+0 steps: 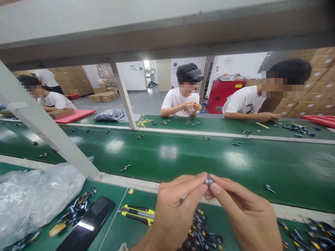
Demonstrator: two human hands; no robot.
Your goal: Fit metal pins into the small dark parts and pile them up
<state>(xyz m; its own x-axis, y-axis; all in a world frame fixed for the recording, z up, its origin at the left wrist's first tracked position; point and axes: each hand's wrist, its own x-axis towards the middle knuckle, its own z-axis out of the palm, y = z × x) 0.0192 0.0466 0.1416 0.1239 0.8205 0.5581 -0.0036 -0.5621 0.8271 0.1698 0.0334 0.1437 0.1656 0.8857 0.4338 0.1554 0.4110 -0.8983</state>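
Note:
Close in front of me, my left hand (180,202) and my right hand (246,209) meet at the fingertips. Between the thumbs and forefingers they pinch a small, glossy dark earbud (209,181), mostly covered by the fingers. Below the hands, a heap of similar dark earbuds (200,230) with yellow bits lies on the green bench, partly hidden. More earbuds (316,232) are piled at the lower right. A yellow-and-black utility knife (138,213) rests just left of my left hand.
A black phone (87,223), an earbud cluster (81,205) and a clear plastic bag (39,198) lie at left. Beyond runs a green conveyor belt (183,167) carrying scattered earbuds. A slanted white post (52,122) and overhead beam (167,38) frame the view. Several people sit across.

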